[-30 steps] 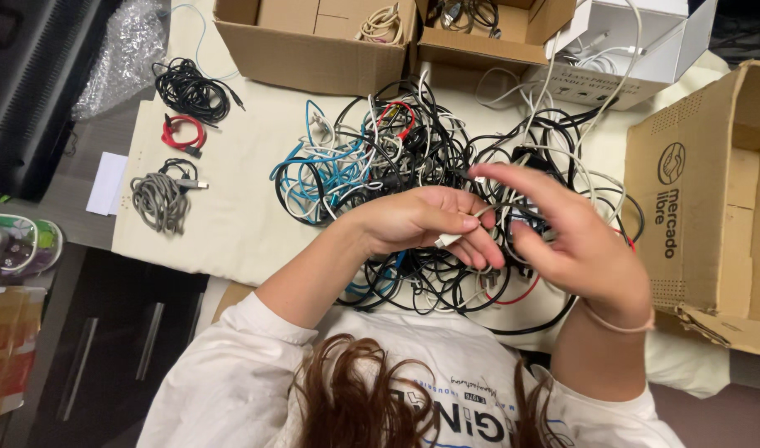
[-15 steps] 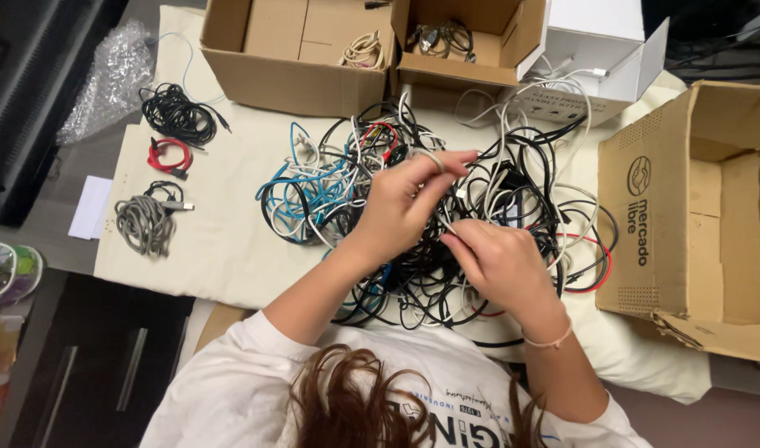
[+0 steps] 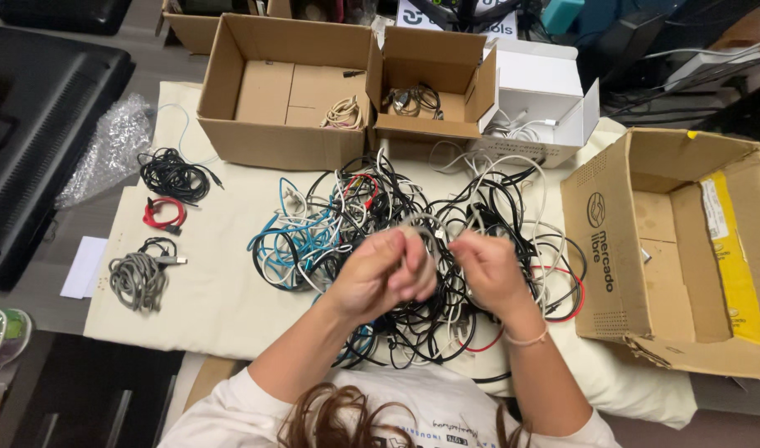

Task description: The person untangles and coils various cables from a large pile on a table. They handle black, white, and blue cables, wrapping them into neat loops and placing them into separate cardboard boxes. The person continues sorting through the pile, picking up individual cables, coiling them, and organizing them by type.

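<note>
Both hands hover over the near half of a big tangled pile of cables [image 3: 413, 249], which lies in the middle of a cream cloth [image 3: 222, 299] and serves as the landmark here. The left hand [image 3: 380, 278] is curled shut, fingers folded toward the palm, and seems to pinch a pale cable [image 3: 425, 222] that arches up out of the pile; motion blur makes the exact grip hard to read. The right hand [image 3: 488, 270], just beside it, is also closed into a loose fist on the same pale strand, a thin band at its wrist. The hands hide the centre of the pile beneath them. To the left of the pile lie three sorted bundles: a grey coil [image 3: 138, 278] nearest, a red one [image 3: 164, 213] behind it, a black one [image 3: 174, 174] farther still. To the right of the pile stands a large open cardboard box [image 3: 645, 249]. Beyond the pile sit a wide brown box [image 3: 272, 149], a smaller brown box [image 3: 429, 129] holding dark cables, and a white box [image 3: 546, 91].
</note>
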